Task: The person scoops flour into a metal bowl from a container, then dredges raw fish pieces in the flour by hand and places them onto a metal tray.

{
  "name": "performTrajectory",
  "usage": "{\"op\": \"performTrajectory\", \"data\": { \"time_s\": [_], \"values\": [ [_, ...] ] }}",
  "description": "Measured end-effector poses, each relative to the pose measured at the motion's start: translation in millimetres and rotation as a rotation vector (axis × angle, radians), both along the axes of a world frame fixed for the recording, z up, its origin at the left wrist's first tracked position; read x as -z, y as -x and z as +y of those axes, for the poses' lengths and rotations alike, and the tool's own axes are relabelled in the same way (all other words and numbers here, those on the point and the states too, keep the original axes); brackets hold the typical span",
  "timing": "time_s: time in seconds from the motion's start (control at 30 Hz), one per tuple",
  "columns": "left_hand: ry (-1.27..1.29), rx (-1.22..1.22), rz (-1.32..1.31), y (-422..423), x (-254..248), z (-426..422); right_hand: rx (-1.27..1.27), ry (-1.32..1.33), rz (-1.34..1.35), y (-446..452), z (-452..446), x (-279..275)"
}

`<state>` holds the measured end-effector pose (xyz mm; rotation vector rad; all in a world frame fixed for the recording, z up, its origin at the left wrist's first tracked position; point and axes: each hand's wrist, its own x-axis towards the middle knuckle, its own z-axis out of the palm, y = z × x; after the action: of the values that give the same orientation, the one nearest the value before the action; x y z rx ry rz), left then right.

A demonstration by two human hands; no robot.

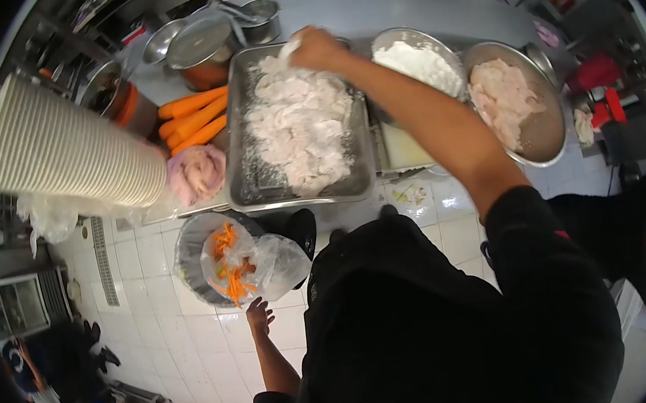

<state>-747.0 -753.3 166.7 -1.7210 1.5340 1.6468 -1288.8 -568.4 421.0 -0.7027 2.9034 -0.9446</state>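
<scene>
My right hand [315,48] is closed at the far edge of a deep metal tray [259,196], with a white floured chicken piece [289,52] at its fingers. Flour-coated pieces of raw chicken [303,125] fill much of that tray, and loose flour dusts its bottom. My left hand [259,317] hangs low at my side, fingers apart and holding nothing. Closest to it is a lined bin [189,274] with orange peelings [232,270] and clear plastic inside.
Right of the tray stand a bowl of flour [419,65] and a metal bowl of raw chicken [505,100]. On the left are carrots [196,120], a pink bag [198,174], a tall stack of white containers [69,145] and pots [200,45]. Other people [617,226] stand nearby.
</scene>
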Motion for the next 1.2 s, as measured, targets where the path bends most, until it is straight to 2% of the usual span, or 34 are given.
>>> {"op": "performTrajectory", "data": {
  "time_s": [0.03, 0.13, 0.2, 0.23, 0.27, 0.33, 0.4, 0.47, 0.5, 0.57, 0.6, 0.63, 0.7, 0.77, 0.8, 0.87, 0.9, 0.97, 1.0, 1.03, 1.07, 1.13, 1.2],
  "values": [
    [0.015, 0.076, 0.017, -3, 2, -2, 0.04, -0.015, -0.069, -10, -6, 1],
    [0.055, 0.272, 0.061, -35, 21, 0, -0.101, 0.086, -0.044, -21, 8, -20],
    [-0.02, 0.141, -0.002, -65, 36, 10, -0.126, -0.002, 0.087, -4, 43, -34],
    [-0.102, -0.051, -0.076, -77, 44, 15, -0.02, -0.136, 0.177, -1, 65, -46],
    [-0.115, -0.054, -0.112, -89, 50, 18, 0.087, -0.269, 0.266, 0, 87, -52],
    [-0.138, -0.055, -0.185, -102, 58, 23, 0.151, -0.436, 0.172, -6, 126, -52],
    [-0.131, 0.007, -0.182, -101, 63, 21, -0.007, -0.742, -0.11, 4, 155, -14],
    [-0.147, 0.022, -0.168, -95, 69, 12, -0.058, -0.769, -0.13, -1, 174, 22],
    [-0.129, 0.018, -0.132, -89, 67, 6, -0.071, -0.805, -0.187, -14, 172, 20],
    [-0.094, -0.007, -0.058, -67, 62, -3, -0.02, -0.632, -0.046, -8, 182, 22],
    [-0.038, 0.107, -0.014, -60, 60, -9, 0.024, -0.619, -0.105, -17, 174, -4],
    [0.017, 0.225, 0.034, -51, 59, -16, 0.01, -0.578, -0.101, -14, 174, -6],
    [0.074, 0.359, 0.094, -39, 55, -18, -0.212, -0.592, -0.193, -18, 171, -2],
    [0.084, 0.387, 0.113, -32, 49, -20, -0.351, -0.566, -0.222, -8, 183, 44],
    [0.088, 0.403, 0.122, -31, 48, -20, -0.171, -0.509, -0.304, -11, 179, 43],
    [0.092, 0.429, 0.139, -29, 45, -17, -0.125, -0.598, -0.193, -12, 185, 27],
    [0.041, 0.31, 0.078, -32, 42, -11, -0.108, -0.641, -0.135, -13, 184, 17],
    [-0.035, 0.049, -0.04, -35, 31, 1, -0.007, -0.372, 0.017, -4, 204, 6],
    [-0.044, 0.016, -0.036, -45, 33, 5, 0.063, -0.378, 0.052, 0, 207, -8],
    [-0.051, -0.021, -0.031, -56, 37, 7, 0.131, -0.307, -0.019, 0, 205, -28],
    [-0.031, -0.016, -0.032, -54, 19, 14, 0.194, -0.237, -0.093, 0, 198, -48],
    [0.002, 0.03, -0.018, -48, -5, 21, -0.034, 0.029, -0.226, 3, 182, -79],
    [0.061, 0.105, 0.03, -46, -20, 18, -0.174, 0.2, -0.237, -1, 149, -85]
  ]
}}
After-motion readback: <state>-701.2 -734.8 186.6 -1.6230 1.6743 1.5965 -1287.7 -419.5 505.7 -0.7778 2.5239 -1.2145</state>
